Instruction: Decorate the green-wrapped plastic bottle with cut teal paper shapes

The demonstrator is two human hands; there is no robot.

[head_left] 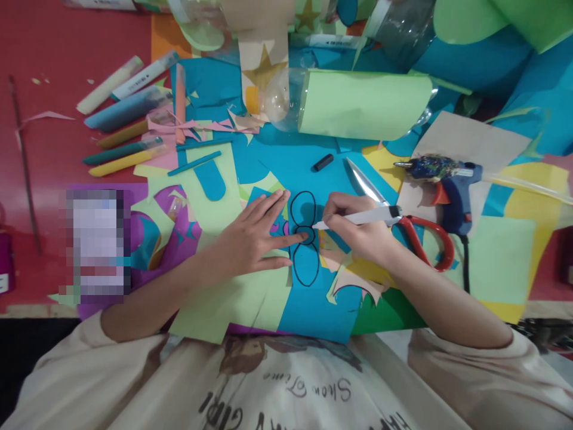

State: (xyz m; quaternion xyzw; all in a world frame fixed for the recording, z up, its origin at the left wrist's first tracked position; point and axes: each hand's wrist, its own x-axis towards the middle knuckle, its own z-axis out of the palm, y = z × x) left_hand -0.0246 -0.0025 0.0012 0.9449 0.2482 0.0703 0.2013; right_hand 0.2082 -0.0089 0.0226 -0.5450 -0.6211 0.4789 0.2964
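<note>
My right hand (353, 224) is closed around a white marker (364, 216), its tip touching blue paper (316, 307). Black outlines on that paper form a small circle with a rounded petal (303, 208) above and another petal (306, 266) below. My left hand (257, 236) lies flat with fingers spread, one fingertip on the small circle. A black marker cap (323, 162) rests on the blue paper beyond the drawing. Red-handled scissors (418, 239) lie beside my right hand, their blades pointing away.
A glue gun (452, 185) with a cord lies at the right. Several markers (129, 110) lie at the left, near a blurred phone (98, 239). A plastic bottle wrapped in green paper (362, 104) lies across the back. Paper scraps (358, 280) cover much of the table.
</note>
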